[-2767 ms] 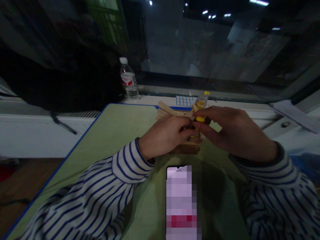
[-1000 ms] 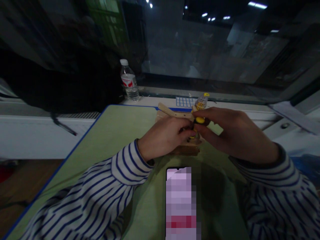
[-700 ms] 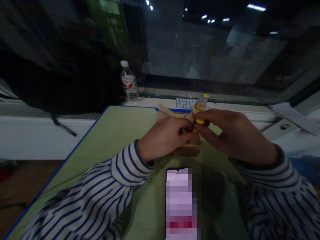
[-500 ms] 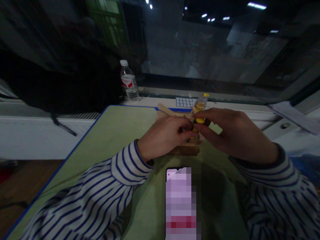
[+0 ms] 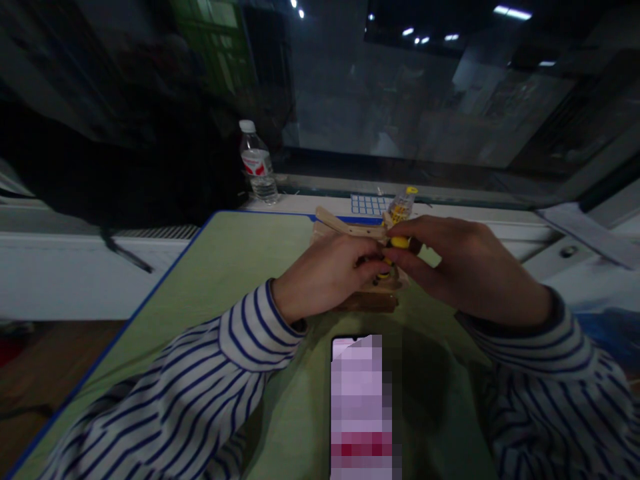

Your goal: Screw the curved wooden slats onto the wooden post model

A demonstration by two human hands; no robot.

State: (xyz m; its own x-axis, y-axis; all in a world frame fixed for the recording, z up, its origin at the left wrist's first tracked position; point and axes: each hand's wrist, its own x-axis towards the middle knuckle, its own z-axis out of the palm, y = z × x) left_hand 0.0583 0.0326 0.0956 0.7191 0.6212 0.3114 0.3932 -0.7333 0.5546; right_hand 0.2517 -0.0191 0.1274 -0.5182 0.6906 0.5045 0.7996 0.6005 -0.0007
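A light wooden construction (image 5: 367, 231) of bars with small holes stands on the table's far side, partly hidden behind both hands. At its right end my right hand (image 5: 465, 267) pinches a small rounded yellow piece (image 5: 399, 242) between thumb and fingers. My left hand (image 5: 333, 270) reaches in front of the wood, its thumb and fingers closed just beside the right fingertips. What the left fingers grip is hidden; a bit of yellow and black (image 5: 384, 272) shows under them. A wooden bar (image 5: 370, 302) lies low at the near side of the construction.
A phone (image 5: 356, 393) with a blurred screen lies on the green table (image 5: 260, 247) nearest me. On the windowsill stand a water bottle (image 5: 259, 167) and a small clear container with a yellow cap (image 5: 403, 202). A blue grid sheet (image 5: 367, 204) lies between them.
Both hands stay almost in place at the wooden construction, with slight finger shifts around the yellow piece. The surroundings look the same.
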